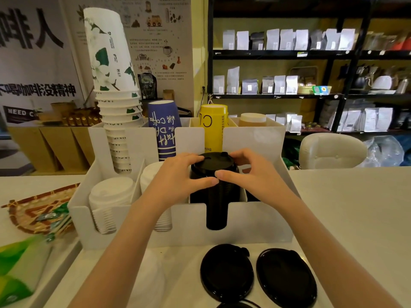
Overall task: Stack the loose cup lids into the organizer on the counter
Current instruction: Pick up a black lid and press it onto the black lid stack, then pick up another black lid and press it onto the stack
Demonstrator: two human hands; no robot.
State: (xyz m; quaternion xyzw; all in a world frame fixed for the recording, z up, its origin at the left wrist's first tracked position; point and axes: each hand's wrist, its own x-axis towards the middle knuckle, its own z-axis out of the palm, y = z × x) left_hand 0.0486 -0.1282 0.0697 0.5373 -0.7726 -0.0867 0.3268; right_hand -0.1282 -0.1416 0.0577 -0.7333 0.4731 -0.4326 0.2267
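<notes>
A white organizer [255,221] stands on the counter. Its third front slot holds a stack of black lids [216,196]. My left hand [178,174] and my right hand [249,172] wrap the top of that stack from either side, thumbs meeting in front, fingers on the top black lid [214,160]. Two loose black lids lie on the counter in front of the organizer, one [226,272] beside the other [287,276]. The edge of a third loose lid [235,305] shows at the bottom. White lids [111,192] fill the left slots.
Paper cup stacks stand in the organizer's back row: white-green [115,85], purple [164,127], yellow [213,127]. A woven tray [29,210] with sachets and green packets [17,267] lie at the left. The pale counter [355,207] stretches right; shelves of bags stand behind.
</notes>
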